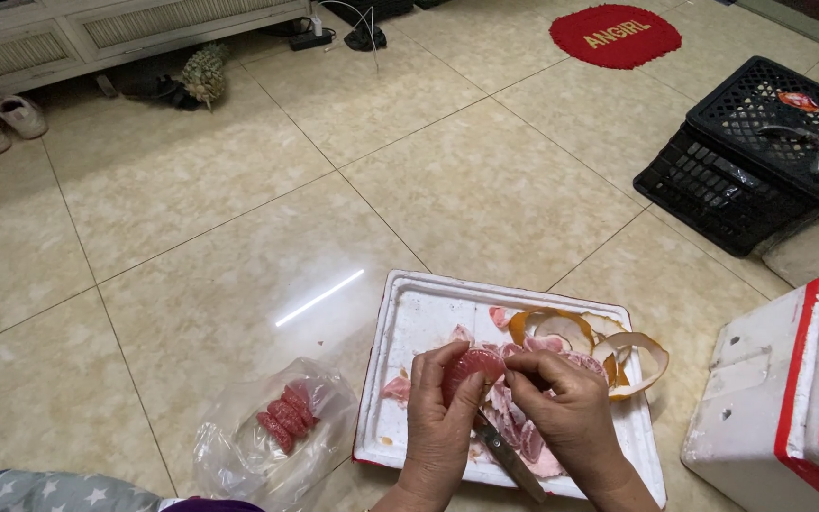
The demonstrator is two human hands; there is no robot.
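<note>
Left hand [440, 417] gripped a pink pomelo segment [471, 365] over the white foam tray [419, 322]; right hand [571, 408] pinched at its membrane, closed around a knife [509, 460] pointing down. Orange peel strips [618, 351] and pink pith scraps [514, 417] littered the tray. Several peeled segments [284, 414] already lay in the clear plastic bag [239, 446] on the floor just left of the tray. Looked well along; this segment not yet cleaned.

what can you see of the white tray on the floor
The white tray looks like a foam lid, rectangular with a raised rim, lying flat on the tiled floor. Its upper left is bare; pink fruit scraps and curled orange peel cover the right side. Both hands work above its near edge, and a clear bag lies to its left.
</note>
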